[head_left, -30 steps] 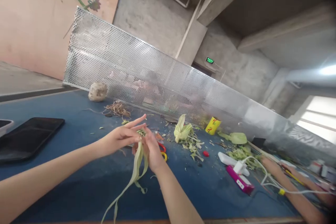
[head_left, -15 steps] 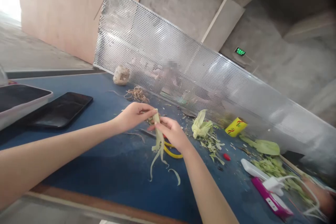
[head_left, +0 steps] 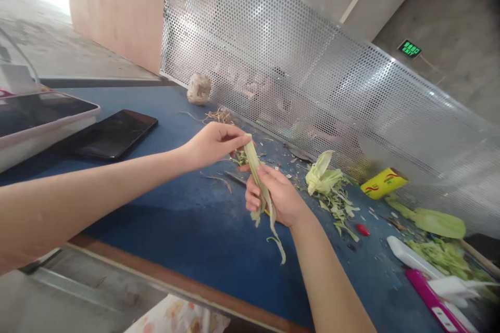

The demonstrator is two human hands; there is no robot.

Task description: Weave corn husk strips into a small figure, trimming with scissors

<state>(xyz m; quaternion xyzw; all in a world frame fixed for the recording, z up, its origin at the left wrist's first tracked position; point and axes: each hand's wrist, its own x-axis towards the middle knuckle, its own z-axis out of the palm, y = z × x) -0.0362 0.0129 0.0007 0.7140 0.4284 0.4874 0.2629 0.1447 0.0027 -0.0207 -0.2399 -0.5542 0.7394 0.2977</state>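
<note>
Two hands are in view, both on a single long pale-green husk strip (head_left: 254,159) held just above the blue-topped bench (head_left: 175,213). The left hand (head_left: 213,143) has its fingertips pinched together on the strip's upper end, with the rest of the hand barely open. The right hand (head_left: 275,196) is curled shut around the middle of the strip, and below it the frayed lower end hangs down in a few thin curling shreds, close over the bench.

On the bench to the left lie one flat black phone (head_left: 112,134) and, just beside it, one white tray with a dark inside (head_left: 47,130). At the far edge, against the one perforated metal screen (head_left: 312,73), sits one round pale woven ball (head_left: 199,88), with one small tangle of brown fibres (head_left: 222,114) near it.

To the right of the hands is one heap of pale-green husk and scraps (head_left: 326,183), well apart from the strip. Beyond it lie one yellow carton on its side (head_left: 384,183), one small red piece (head_left: 362,229) and one broad green leaf (head_left: 441,222). At the right edge are one white oblong device (head_left: 410,256) and one magenta oblong device (head_left: 437,306), lying close together.
</note>
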